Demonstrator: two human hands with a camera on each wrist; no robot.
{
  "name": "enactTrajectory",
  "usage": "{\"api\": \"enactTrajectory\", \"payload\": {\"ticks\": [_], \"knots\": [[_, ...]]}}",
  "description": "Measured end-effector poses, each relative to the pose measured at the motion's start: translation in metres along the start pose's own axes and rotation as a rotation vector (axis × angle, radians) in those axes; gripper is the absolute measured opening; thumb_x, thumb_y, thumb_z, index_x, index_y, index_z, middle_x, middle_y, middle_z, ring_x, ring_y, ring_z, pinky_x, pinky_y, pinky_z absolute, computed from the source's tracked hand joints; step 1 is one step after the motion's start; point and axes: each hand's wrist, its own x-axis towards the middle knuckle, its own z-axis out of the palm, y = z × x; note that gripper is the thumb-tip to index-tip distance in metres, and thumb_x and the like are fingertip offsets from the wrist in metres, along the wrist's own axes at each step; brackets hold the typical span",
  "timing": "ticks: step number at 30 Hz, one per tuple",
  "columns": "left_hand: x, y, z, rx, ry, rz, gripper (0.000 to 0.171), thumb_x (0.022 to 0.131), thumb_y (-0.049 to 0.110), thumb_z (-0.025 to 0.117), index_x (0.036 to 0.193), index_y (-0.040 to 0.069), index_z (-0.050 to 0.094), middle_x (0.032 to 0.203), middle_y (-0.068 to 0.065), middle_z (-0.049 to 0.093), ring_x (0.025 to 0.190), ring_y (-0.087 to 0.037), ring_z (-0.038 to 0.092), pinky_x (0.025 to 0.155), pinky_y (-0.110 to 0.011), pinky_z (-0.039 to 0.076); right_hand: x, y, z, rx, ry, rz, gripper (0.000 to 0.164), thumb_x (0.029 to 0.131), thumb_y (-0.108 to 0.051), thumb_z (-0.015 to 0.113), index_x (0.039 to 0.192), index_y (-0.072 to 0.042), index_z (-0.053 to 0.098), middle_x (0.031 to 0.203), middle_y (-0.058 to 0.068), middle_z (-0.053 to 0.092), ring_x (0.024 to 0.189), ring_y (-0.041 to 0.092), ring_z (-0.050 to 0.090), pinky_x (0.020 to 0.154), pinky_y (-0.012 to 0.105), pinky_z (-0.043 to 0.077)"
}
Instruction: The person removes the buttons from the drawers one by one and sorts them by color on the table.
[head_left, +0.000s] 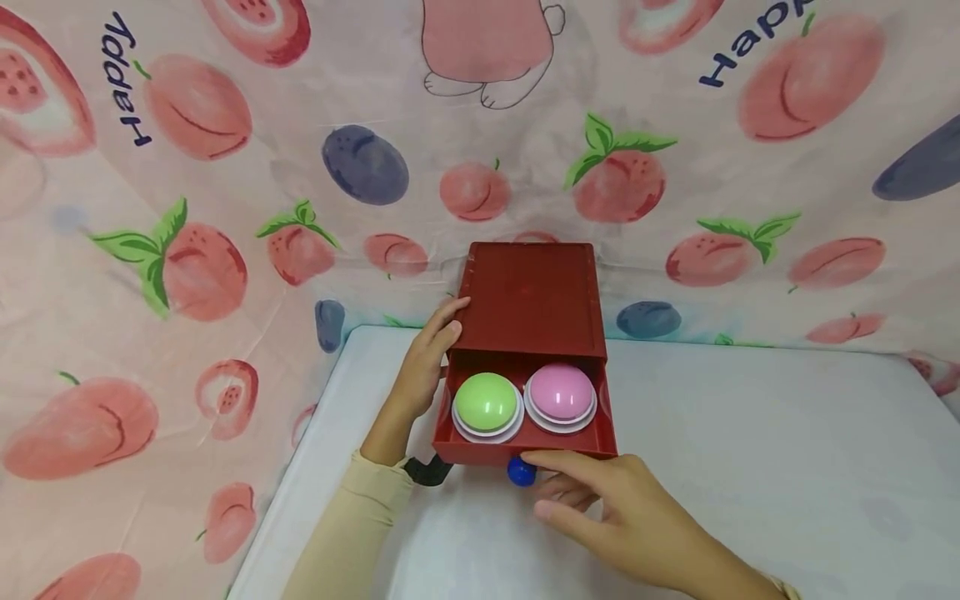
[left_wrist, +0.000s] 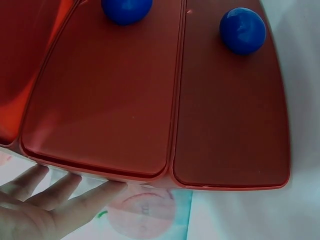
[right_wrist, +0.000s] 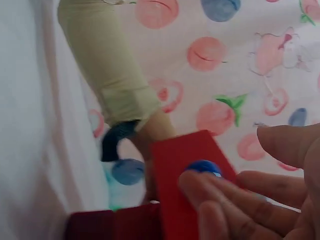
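A dark red drawer cabinet (head_left: 528,296) stands on the white table, its upper drawer (head_left: 609,433) pulled out. Inside the drawer sit a green domed button (head_left: 486,402) and a pink domed button (head_left: 561,392), side by side on white bases. My left hand (head_left: 422,367) rests along the cabinet's left side, fingers extended; the left wrist view shows its fingertips (left_wrist: 112,187) at the cabinet's edge. At the drawer front, my right hand (head_left: 622,512) has its index fingertip at the blue knob (head_left: 521,472). In the right wrist view its thumb (right_wrist: 285,142) stands well away from that knob.
The left wrist view shows further drawer fronts with blue round knobs (left_wrist: 243,31). A fruit-print cloth (head_left: 480,142) hangs close behind the cabinet. White table surface (head_left: 757,442) extends to the right, and a black strap (head_left: 427,472) is on the left wrist.
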Motion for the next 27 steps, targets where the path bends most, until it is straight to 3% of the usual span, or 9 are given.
{"api": "enactTrajectory", "payload": {"ticks": [5,7,9,12,15,24,27], "knots": [[0.0,-0.001,0.001,0.003,-0.007,0.0,0.048,0.106,0.04,0.043,0.153,0.034,0.044,0.16,-0.002,0.037,0.136,-0.036,0.049,0.092,-0.057,0.056,0.0,-0.008,-0.024,-0.178,0.31,-0.201,0.034,0.084,-0.017,0.084,0.117,-0.02,0.075,0.079,-0.016,0.07,0.066,-0.003,0.06,0.057,0.015,0.05],[0.0,-0.001,0.001,0.0,-0.009,0.004,0.048,0.106,0.04,0.043,0.153,0.034,0.044,0.16,-0.002,0.037,0.136,-0.036,0.049,0.092,-0.057,0.056,0.008,-0.007,-0.034,-0.303,0.426,-0.271,0.039,0.077,-0.016,0.089,0.113,-0.02,0.076,0.082,-0.014,0.07,0.072,0.0,0.059,0.059,0.014,0.048],[0.0,0.0,0.001,-0.002,-0.006,0.003,0.048,0.106,0.04,0.043,0.153,0.034,0.044,0.16,-0.001,0.037,0.137,-0.036,0.049,0.092,-0.057,0.056,0.018,-0.005,-0.043,-0.43,0.462,-0.278,0.043,0.073,-0.022,0.092,0.113,-0.022,0.077,0.092,-0.012,0.071,0.085,0.003,0.06,0.066,0.018,0.052],[-0.001,-0.001,0.001,-0.007,0.004,0.0,0.048,0.106,0.04,0.043,0.153,0.034,0.045,0.161,-0.001,0.036,0.137,-0.036,0.048,0.093,-0.058,0.056,0.035,0.002,-0.05,-0.59,0.411,-0.26,0.047,0.073,-0.034,0.091,0.116,-0.023,0.077,0.109,-0.006,0.072,0.103,0.013,0.063,0.083,0.035,0.055],[-0.002,-0.002,0.0,-0.018,0.008,-0.01,0.048,0.105,0.039,0.044,0.153,0.033,0.045,0.161,-0.001,0.035,0.137,-0.036,0.048,0.093,-0.059,0.056,0.047,0.011,-0.052,-0.689,0.306,-0.211,0.049,0.078,-0.045,0.087,0.12,-0.023,0.075,0.118,-0.003,0.072,0.108,0.017,0.066,0.089,0.048,0.052],[-0.001,-0.003,0.001,-0.015,-0.006,-0.001,0.048,0.106,0.039,0.043,0.154,0.032,0.044,0.163,0.001,0.033,0.139,-0.035,0.046,0.094,-0.059,0.055,0.065,0.016,-0.051,-0.839,0.122,-0.126,0.06,0.078,-0.058,0.082,0.127,-0.024,0.072,0.118,0.0,0.076,0.104,0.019,0.073,0.1,0.067,0.047],[0.0,-0.003,-0.001,-0.011,0.002,0.003,0.048,0.106,0.039,0.043,0.153,0.032,0.044,0.163,0.001,0.033,0.138,-0.036,0.047,0.094,-0.059,0.055,0.072,0.014,-0.05,-0.889,0.084,-0.108,0.067,0.076,-0.059,0.083,0.13,-0.021,0.07,0.117,0.002,0.076,0.102,0.02,0.073,0.101,0.066,0.048]]}}
